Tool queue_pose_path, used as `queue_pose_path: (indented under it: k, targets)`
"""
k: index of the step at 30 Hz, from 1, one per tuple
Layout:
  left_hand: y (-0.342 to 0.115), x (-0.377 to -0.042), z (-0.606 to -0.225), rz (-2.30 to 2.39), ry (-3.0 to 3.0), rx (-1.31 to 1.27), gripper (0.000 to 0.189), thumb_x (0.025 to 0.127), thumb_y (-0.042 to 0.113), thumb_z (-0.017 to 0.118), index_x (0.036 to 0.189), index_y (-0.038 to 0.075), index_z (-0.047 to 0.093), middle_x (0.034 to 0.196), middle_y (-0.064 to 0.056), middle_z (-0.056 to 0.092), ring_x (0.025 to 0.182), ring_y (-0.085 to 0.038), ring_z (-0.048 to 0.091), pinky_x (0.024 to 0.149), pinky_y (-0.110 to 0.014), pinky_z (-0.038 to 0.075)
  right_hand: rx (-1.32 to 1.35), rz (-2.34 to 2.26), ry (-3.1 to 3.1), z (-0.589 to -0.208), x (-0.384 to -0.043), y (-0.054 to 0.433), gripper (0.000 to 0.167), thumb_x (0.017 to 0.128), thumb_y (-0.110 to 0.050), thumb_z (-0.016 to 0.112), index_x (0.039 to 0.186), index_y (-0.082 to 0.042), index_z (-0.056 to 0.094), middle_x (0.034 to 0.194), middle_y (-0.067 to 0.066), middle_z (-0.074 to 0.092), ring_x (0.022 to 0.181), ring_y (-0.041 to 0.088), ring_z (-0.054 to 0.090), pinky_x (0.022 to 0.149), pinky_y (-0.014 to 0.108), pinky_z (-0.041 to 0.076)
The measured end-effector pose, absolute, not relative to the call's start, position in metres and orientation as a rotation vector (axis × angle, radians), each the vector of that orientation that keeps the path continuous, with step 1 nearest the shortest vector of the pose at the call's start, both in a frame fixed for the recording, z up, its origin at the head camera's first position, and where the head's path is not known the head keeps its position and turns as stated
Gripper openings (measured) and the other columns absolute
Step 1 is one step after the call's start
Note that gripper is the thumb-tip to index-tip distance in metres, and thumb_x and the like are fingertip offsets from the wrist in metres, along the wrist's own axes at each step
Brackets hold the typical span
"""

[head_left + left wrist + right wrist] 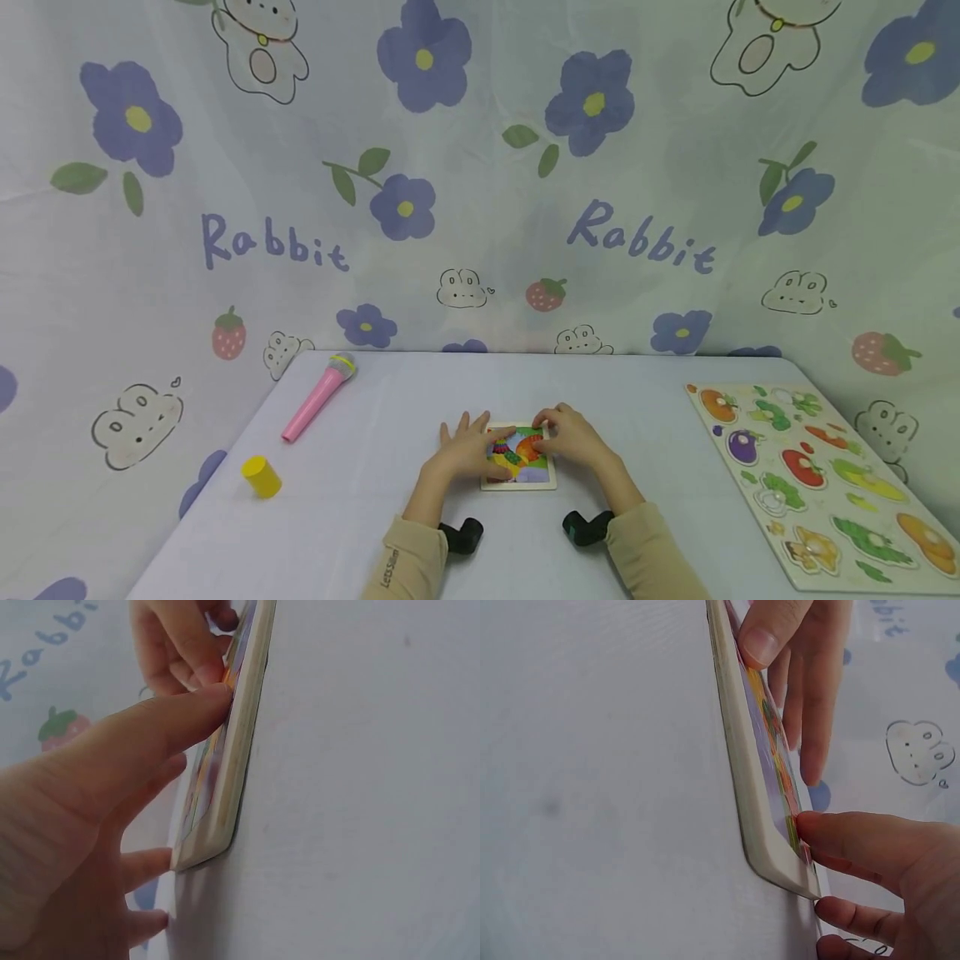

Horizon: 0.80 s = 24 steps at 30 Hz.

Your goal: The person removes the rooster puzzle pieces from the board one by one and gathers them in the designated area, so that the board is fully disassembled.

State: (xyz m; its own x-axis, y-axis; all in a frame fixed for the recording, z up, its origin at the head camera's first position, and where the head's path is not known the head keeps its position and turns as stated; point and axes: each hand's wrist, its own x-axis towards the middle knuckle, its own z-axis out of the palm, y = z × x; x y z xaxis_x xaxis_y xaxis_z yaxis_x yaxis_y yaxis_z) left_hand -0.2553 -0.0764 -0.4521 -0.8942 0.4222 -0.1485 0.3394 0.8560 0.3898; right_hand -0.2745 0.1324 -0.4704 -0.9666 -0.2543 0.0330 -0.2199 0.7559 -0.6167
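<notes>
A small jigsaw puzzle in a pale frame (519,487) lies flat on the table, its colourful picture partly covered by fingers. From the left, my left hand (459,455) is spread over it. Its thumb (187,720) lies straight across the near part of the picture, and other fingertips touch the board's left edge. My right hand (576,438) comes in from the right. Its thumb and forefinger rest on the orange part of the picture near the upper right, while other fingertips (836,909) sit at the frame's corner.
A pink toy microphone (318,402) and a yellow cylinder (261,477) are on the left of the table. On the right lies a large vegetable peg board (780,575). Black wrist devices (467,537) sit by both sleeves. A patterned curtain (480,167) hangs behind.
</notes>
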Motion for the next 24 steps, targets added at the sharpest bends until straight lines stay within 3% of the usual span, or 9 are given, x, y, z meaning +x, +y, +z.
queue_pose_path:
  k: [8, 19, 24]
  targets:
    - [-0.075, -0.2553, -0.4546, 0.518, 2.78, 0.586, 0.066, 0.075, 0.048, 0.07, 0.135, 0.03, 0.049, 0.15, -0.017, 0.024, 0.136, -0.049, 0.009, 0.1, -0.071, 0.003, -0.394, -0.963, 2.905, -0.4683, -0.2726, 0.1325, 0.022, 0.075, -0.026, 0.076, 0.093, -0.019, 0.064, 0.094, 0.003, 0.053, 0.086, 0.02, 0.051, 0.073, 0.04, 0.046]
    - [-0.074, -0.2553, -0.4565, 0.497, 2.771, 0.583, 0.066, 0.076, 0.051, 0.068, 0.136, 0.033, 0.046, 0.151, -0.019, 0.02, 0.135, -0.051, 0.005, 0.098, -0.073, 0.0, -0.444, -0.814, 2.985, -0.4657, -0.2704, 0.1287, 0.026, 0.074, -0.033, 0.075, 0.094, -0.021, 0.063, 0.091, 0.003, 0.05, 0.074, 0.018, 0.047, 0.059, 0.033, 0.04]
    - [-0.0742, -0.2553, -0.4568, 0.515, 2.769, 0.579, 0.066, 0.075, 0.051, 0.068, 0.135, 0.033, 0.047, 0.151, -0.019, 0.02, 0.135, -0.051, 0.004, 0.098, -0.072, 0.0, -0.385, -0.826, 2.994, -0.47, -0.272, 0.1264, 0.027, 0.073, -0.035, 0.075, 0.092, -0.021, 0.061, 0.092, 0.003, 0.048, 0.075, 0.018, 0.045, 0.059, 0.032, 0.037]
